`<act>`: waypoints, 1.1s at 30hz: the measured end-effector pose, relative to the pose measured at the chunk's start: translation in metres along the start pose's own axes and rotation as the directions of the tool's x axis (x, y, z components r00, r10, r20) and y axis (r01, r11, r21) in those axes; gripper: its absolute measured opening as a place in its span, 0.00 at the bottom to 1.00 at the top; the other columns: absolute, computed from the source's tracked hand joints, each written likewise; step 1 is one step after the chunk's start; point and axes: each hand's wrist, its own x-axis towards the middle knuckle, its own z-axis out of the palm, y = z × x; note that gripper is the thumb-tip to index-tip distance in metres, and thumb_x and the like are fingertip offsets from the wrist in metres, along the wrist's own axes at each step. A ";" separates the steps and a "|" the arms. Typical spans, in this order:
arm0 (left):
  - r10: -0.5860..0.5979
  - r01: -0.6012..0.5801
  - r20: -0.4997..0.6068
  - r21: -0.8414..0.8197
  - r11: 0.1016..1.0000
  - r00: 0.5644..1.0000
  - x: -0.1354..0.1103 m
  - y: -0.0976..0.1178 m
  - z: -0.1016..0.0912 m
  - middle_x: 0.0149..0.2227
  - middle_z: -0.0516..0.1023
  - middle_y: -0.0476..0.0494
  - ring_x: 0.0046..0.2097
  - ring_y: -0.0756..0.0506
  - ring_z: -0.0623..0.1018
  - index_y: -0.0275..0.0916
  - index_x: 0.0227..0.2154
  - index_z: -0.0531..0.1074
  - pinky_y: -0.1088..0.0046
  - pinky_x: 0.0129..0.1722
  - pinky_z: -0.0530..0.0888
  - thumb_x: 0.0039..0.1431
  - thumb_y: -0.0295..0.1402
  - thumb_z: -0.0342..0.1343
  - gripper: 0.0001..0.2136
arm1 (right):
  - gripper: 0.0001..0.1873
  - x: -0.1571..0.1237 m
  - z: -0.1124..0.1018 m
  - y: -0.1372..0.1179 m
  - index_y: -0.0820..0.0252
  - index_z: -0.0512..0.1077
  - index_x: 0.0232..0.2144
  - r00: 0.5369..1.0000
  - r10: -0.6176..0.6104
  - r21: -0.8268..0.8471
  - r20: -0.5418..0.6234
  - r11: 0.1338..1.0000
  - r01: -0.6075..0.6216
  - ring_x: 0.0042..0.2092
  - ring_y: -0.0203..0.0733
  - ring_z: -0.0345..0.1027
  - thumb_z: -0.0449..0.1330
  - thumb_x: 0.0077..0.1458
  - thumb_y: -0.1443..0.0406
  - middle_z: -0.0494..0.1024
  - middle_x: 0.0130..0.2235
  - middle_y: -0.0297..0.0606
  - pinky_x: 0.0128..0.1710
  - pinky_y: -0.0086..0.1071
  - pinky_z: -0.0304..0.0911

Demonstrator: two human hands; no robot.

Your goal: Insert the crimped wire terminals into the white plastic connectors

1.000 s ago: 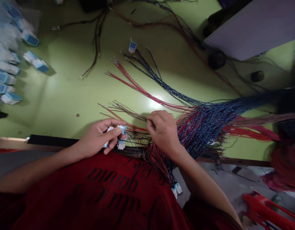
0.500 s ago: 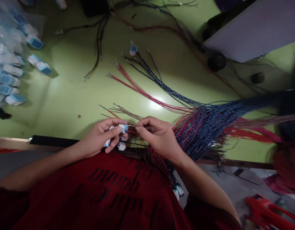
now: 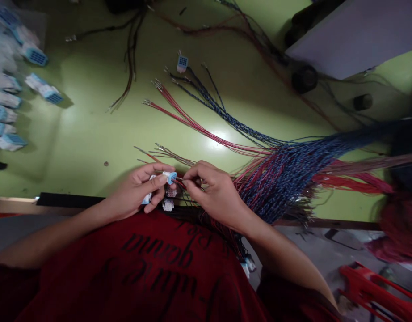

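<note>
Near the table's front edge, my left hand (image 3: 142,188) is closed on a small white-and-blue connector housing (image 3: 171,177), pinched between thumb and fingertips. A second white-and-blue housing (image 3: 147,197) is tucked in the same hand. My right hand (image 3: 211,190) pinches a thin wire (image 3: 179,180) just right of the connector's blue face. Whether the wire's tip is inside the housing I cannot tell. Pinkish and white connectors (image 3: 168,204) hang below my left fingertips. Brown and orange wire ends (image 3: 159,154) lie on the table just beyond my hands.
A thick bundle of blue, red and brown wires (image 3: 276,179) spreads to the right. Another wired connector (image 3: 182,62) lies farther back. Loose connectors (image 3: 45,89) are heaped at left. A pale panel (image 3: 340,40) stands back right; a red stool (image 3: 376,290) is on the floor.
My right hand has moved slightly left, closer to the connector in my left hand. The connector has turned a little, and the whole view has shifted slightly.
</note>
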 end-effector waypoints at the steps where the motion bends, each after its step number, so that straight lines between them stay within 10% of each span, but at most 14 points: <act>1: -0.002 0.002 0.003 0.006 1.000 1.000 0.000 0.000 0.000 0.17 0.71 0.57 0.12 0.57 0.64 0.37 0.40 0.70 0.81 0.13 0.58 0.57 0.35 0.60 0.11 | 0.06 0.000 0.000 -0.001 0.59 0.69 0.26 1.000 -0.005 -0.012 0.010 1.000 0.005 0.32 0.33 0.65 0.56 0.53 0.72 0.72 0.29 0.33 0.33 0.30 0.61; 11: 0.028 -0.024 -0.022 0.135 0.991 0.999 -0.002 0.000 0.002 0.14 0.69 0.58 0.12 0.56 0.63 0.35 0.42 0.70 0.81 0.14 0.58 0.58 0.35 0.58 0.11 | 0.08 0.002 0.004 -0.003 0.59 0.67 0.24 0.997 -0.074 -0.194 0.031 0.978 0.078 0.31 0.35 0.64 0.55 0.52 0.74 0.72 0.27 0.33 0.35 0.32 0.59; 19: 0.030 -0.015 -0.056 0.250 0.968 0.998 0.000 0.002 0.001 0.13 0.68 0.59 0.12 0.56 0.64 0.34 0.43 0.70 0.81 0.14 0.60 0.58 0.32 0.57 0.11 | 0.07 0.003 0.004 -0.003 0.61 0.71 0.28 1.000 0.003 -0.032 0.024 0.999 -0.003 0.31 0.33 0.67 0.55 0.55 0.72 0.75 0.28 0.33 0.33 0.28 0.62; 33: 0.057 -0.060 0.038 0.085 0.995 0.998 -0.001 -0.003 -0.002 0.13 0.69 0.58 0.11 0.56 0.63 0.35 0.42 0.70 0.82 0.13 0.55 0.58 0.35 0.58 0.12 | 0.07 0.001 0.007 -0.009 0.61 0.71 0.26 1.000 0.010 0.008 0.019 1.000 -0.010 0.29 0.30 0.69 0.55 0.55 0.72 0.77 0.27 0.32 0.32 0.25 0.63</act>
